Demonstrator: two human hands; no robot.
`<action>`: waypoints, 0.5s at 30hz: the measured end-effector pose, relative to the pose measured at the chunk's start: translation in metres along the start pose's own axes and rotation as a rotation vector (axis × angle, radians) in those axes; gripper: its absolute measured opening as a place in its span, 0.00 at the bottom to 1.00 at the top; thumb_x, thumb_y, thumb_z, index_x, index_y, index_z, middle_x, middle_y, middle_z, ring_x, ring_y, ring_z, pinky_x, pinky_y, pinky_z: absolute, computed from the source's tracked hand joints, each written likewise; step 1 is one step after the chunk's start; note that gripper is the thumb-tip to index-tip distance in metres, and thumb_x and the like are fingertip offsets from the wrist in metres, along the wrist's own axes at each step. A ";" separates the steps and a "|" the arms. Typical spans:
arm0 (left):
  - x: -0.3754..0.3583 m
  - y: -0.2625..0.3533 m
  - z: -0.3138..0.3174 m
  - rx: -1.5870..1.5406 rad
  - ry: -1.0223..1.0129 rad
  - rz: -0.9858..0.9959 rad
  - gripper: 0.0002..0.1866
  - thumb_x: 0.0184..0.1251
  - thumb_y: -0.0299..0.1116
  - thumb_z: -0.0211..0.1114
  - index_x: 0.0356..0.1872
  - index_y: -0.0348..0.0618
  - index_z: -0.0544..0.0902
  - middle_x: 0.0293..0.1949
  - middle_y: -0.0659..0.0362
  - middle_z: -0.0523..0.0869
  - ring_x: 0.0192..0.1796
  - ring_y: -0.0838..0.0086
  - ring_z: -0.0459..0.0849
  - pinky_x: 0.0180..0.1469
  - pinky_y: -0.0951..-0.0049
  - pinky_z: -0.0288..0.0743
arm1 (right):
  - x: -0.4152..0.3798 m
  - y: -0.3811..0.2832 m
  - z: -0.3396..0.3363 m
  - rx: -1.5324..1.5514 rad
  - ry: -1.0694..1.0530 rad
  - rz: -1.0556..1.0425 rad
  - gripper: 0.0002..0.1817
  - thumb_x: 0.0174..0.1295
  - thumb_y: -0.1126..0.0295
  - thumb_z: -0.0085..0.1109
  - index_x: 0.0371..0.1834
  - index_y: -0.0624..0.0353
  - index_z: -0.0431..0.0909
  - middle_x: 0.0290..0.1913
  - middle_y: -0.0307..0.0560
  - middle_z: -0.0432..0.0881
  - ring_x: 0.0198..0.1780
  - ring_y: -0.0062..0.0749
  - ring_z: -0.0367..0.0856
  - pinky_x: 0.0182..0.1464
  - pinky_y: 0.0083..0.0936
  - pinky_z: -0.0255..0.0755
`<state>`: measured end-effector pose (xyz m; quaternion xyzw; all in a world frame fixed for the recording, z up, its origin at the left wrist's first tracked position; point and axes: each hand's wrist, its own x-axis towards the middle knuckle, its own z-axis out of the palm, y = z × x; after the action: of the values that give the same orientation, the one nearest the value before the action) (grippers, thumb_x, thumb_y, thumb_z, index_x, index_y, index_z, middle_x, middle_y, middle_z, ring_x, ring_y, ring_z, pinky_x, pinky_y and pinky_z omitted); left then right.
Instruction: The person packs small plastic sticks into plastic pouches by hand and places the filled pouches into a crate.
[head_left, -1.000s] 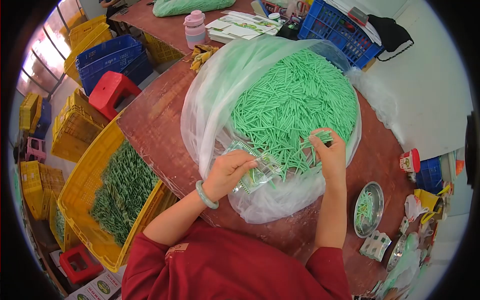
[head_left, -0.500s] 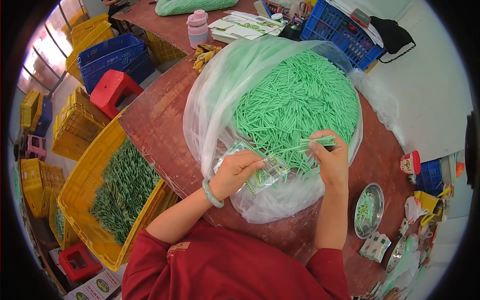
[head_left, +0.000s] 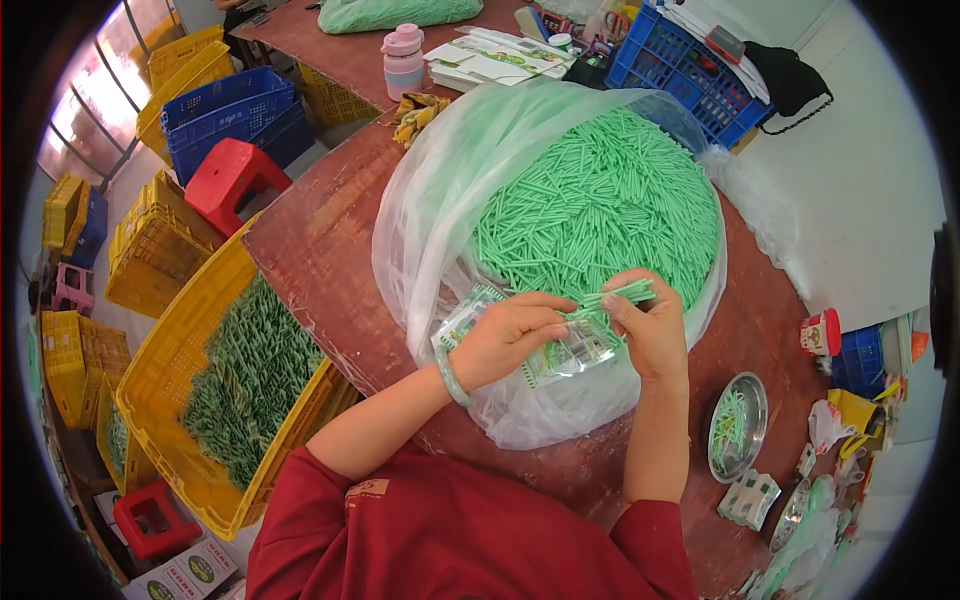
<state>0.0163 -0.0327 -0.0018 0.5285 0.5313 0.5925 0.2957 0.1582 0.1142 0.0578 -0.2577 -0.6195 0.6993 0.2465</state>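
Observation:
A large clear bag [head_left: 430, 215] lies open on the red-brown table [head_left: 320, 240], full of short green sticks [head_left: 600, 200]. My right hand [head_left: 650, 325] pinches a small bunch of green sticks [head_left: 632, 292] over the near edge of the heap. Close beside it on the left, my left hand [head_left: 508, 338], with a bangle at the wrist, has its fingertips at the ends of that bunch. A printed clear packet [head_left: 575, 355] is held under my left hand's fingers. The exact grip on the packet is partly hidden.
A yellow crate [head_left: 165, 400] of green packets stands at the left, near a red stool [head_left: 232, 185]. Right of my right hand is a metal bowl [head_left: 738, 428] with some sticks. A pink bottle [head_left: 403, 62] and blue basket [head_left: 680, 75] stand at the back.
My left hand has moved right and up, from the packet's upper edge to the stick bunch. The packet has shifted right with it. My right hand has moved slightly left with the sticks.

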 end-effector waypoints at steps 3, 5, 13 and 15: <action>-0.001 -0.006 -0.002 -0.017 0.045 -0.005 0.09 0.71 0.29 0.60 0.43 0.33 0.84 0.46 0.54 0.86 0.44 0.72 0.82 0.47 0.73 0.75 | -0.006 -0.006 -0.007 0.062 0.046 -0.066 0.08 0.54 0.79 0.70 0.36 0.63 0.81 0.26 0.36 0.78 0.24 0.16 0.69 0.25 0.15 0.63; -0.006 -0.010 -0.006 -0.003 0.037 -0.048 0.10 0.71 0.29 0.60 0.44 0.34 0.84 0.40 0.55 0.87 0.41 0.72 0.82 0.45 0.73 0.75 | -0.010 -0.010 -0.008 0.088 0.031 -0.081 0.08 0.54 0.80 0.69 0.36 0.62 0.81 0.27 0.36 0.79 0.24 0.16 0.70 0.26 0.15 0.63; -0.009 -0.004 -0.003 -0.025 0.086 -0.071 0.10 0.71 0.30 0.60 0.44 0.35 0.85 0.34 0.57 0.86 0.37 0.73 0.82 0.42 0.74 0.74 | -0.011 -0.013 -0.001 -0.159 -0.146 -0.015 0.09 0.53 0.81 0.68 0.37 0.63 0.81 0.32 0.38 0.81 0.33 0.19 0.77 0.36 0.16 0.69; -0.010 -0.004 0.000 -0.024 0.120 -0.075 0.10 0.71 0.30 0.61 0.45 0.35 0.85 0.34 0.57 0.86 0.37 0.74 0.81 0.42 0.74 0.74 | -0.011 -0.011 0.001 -0.234 -0.204 -0.025 0.11 0.53 0.80 0.68 0.39 0.63 0.81 0.35 0.39 0.81 0.39 0.21 0.79 0.39 0.16 0.70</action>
<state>0.0180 -0.0413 -0.0083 0.4683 0.5603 0.6178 0.2915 0.1658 0.1071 0.0696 -0.2045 -0.7217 0.6418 0.1594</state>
